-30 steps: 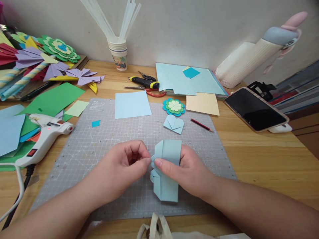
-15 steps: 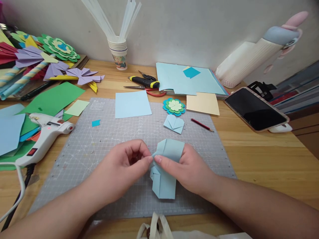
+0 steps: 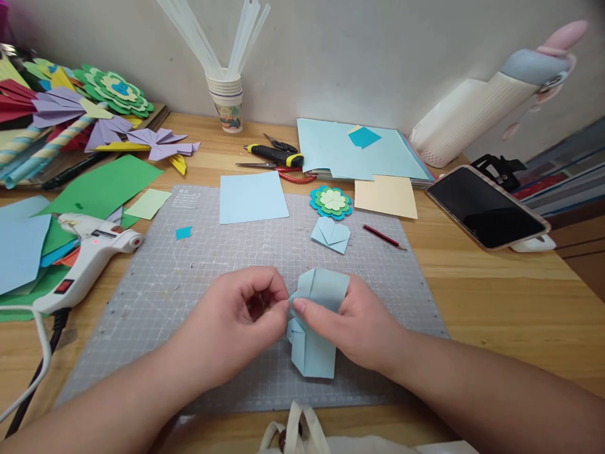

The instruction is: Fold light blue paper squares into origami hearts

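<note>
A folded light blue paper (image 3: 316, 328) is held just above the grey cutting mat (image 3: 189, 271). My right hand (image 3: 357, 325) wraps around it from the right, thumb across its middle. My left hand (image 3: 239, 321) pinches a small fold at the paper's left edge between thumb and forefinger. The top of the paper curls over my right fingers; its lower end points toward me.
On the mat lie a blue paper square (image 3: 253, 197), a small folded blue heart (image 3: 331, 234), a layered paper flower (image 3: 331, 202) and a red pencil (image 3: 384, 238). A white glue gun (image 3: 87, 255) sits at left, scissors (image 3: 278, 164) behind, a phone (image 3: 486, 207) at right.
The paper has been drawn slightly shorter and tilted, its lower end pulled up. Both hands stay in nearly the same place, the left pinch closing on the edge.
</note>
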Demonstrator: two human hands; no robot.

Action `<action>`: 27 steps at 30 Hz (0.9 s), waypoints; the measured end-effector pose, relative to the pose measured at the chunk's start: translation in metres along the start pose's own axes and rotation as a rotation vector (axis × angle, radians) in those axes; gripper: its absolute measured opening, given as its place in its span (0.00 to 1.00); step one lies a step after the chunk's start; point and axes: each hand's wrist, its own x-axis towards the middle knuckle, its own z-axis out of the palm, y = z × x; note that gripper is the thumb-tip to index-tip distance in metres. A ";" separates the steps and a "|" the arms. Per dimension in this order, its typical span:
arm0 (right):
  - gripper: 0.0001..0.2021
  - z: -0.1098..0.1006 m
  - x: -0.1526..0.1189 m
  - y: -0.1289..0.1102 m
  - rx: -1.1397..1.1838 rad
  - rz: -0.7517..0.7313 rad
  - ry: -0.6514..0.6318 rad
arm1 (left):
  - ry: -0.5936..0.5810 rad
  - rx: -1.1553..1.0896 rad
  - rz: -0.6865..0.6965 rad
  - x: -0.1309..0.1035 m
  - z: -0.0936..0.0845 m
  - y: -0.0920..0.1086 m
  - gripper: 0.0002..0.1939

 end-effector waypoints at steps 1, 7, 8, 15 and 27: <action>0.10 0.001 -0.001 0.000 -0.034 -0.028 0.008 | 0.015 0.033 0.017 0.000 0.001 0.000 0.07; 0.15 0.004 -0.002 0.003 -0.293 -0.218 0.055 | 0.073 0.134 0.054 0.000 0.007 -0.001 0.07; 0.15 0.004 -0.002 0.003 -0.281 -0.215 0.059 | 0.077 0.117 0.042 0.001 0.008 -0.001 0.07; 0.09 0.001 0.003 0.000 0.117 0.019 0.078 | 0.041 -0.286 -0.088 0.003 -0.003 -0.002 0.10; 0.08 -0.001 0.001 0.000 0.173 0.032 0.084 | -0.100 -0.589 -0.245 0.005 -0.007 -0.011 0.09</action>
